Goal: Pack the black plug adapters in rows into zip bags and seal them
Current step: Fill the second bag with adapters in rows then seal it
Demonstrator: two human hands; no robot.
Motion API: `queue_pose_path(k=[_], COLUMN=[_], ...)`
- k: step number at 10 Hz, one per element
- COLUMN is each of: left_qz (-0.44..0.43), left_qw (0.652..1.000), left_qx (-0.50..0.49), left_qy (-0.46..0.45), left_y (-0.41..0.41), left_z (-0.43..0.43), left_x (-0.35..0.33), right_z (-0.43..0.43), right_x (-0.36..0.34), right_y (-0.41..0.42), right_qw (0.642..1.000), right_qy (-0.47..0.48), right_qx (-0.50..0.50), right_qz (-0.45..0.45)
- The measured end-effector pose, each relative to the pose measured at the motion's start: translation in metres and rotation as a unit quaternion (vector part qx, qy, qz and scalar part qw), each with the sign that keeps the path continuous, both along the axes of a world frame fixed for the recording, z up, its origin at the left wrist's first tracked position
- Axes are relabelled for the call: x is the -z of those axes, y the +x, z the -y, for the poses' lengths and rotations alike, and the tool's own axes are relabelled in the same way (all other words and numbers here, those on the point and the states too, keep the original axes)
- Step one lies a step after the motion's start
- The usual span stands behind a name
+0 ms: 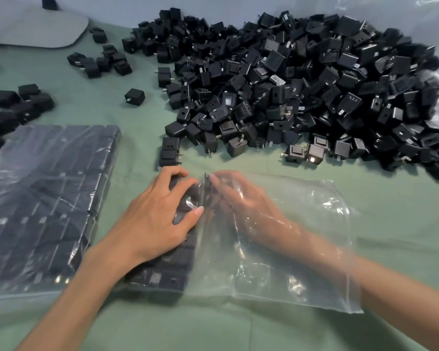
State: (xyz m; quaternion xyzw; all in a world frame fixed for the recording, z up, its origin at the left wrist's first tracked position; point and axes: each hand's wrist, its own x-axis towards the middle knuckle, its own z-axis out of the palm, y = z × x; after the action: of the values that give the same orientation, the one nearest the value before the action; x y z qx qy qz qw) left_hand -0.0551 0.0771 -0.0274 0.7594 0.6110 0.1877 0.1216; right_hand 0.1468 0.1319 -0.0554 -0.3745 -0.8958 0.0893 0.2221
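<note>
A clear zip bag lies flat on the green cloth in front of me. One row of black plug adapters lines its left edge inside. My left hand lies on top of that row from outside the bag. Its fingers and thumb curl over the far adapters through the plastic. My right hand is inside the bag, blurred, with straight fingers touching the row's right side. A full bag of adapters in rows lies at the left.
A big heap of loose black adapters covers the back right. Smaller clusters lie at the back left and left edge. Two stacked adapters stand just beyond my left hand. A grey pad sits in the far left corner.
</note>
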Motion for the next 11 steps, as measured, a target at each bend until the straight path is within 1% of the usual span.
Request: queue_pose_path(k=[1,2,3,4,5,6,7,8,9,10,11], left_qz=[0.005,-0.001,-0.009,-0.002,0.004,0.006,0.009,0.016,0.019,0.025,0.033], left_qw=[1.000,1.000,1.000,1.000,1.000,0.999,0.999,0.999,0.999,0.999,0.998], left_qx=[0.013,0.027,0.029,0.029,0.024,0.033,0.042,0.042,0.042,0.040,0.038], left_qy=[0.008,0.011,-0.002,-0.004,-0.003,-0.006,-0.014,-0.016,-0.019,-0.019,-0.029], left_y=[0.000,0.003,0.003,0.002,0.002,-0.001,-0.003,-0.003,-0.003,-0.003,-0.003], left_z=[0.001,0.002,0.001,0.001,-0.001,-0.004,-0.005,-0.006,-0.005,-0.005,-0.004], left_x=[0.000,0.002,0.003,0.004,0.003,0.002,0.003,0.003,0.002,0.001,-0.001], right_z=[0.011,0.015,0.010,0.012,0.012,0.015,0.013,0.006,0.010,0.011,0.012], right_x=[0.009,-0.002,-0.007,-0.009,-0.002,-0.012,-0.017,-0.027,-0.029,-0.023,-0.009], right_y=[-0.001,-0.004,0.000,-0.010,-0.013,-0.010,-0.010,-0.008,-0.014,-0.026,-0.025], right_qw=[0.998,0.999,0.993,0.996,0.995,0.994,0.996,0.997,0.989,0.980,0.972], right_qy=[0.002,-0.007,-0.115,-0.081,-0.075,-0.097,-0.050,-0.038,-0.135,-0.139,-0.103], right_qx=[0.023,-0.032,-0.022,-0.024,-0.013,0.007,0.009,0.032,0.007,0.070,0.102], right_qz=[-0.065,-0.010,0.017,-0.004,0.069,0.051,0.079,0.060,-0.053,-0.125,-0.187])
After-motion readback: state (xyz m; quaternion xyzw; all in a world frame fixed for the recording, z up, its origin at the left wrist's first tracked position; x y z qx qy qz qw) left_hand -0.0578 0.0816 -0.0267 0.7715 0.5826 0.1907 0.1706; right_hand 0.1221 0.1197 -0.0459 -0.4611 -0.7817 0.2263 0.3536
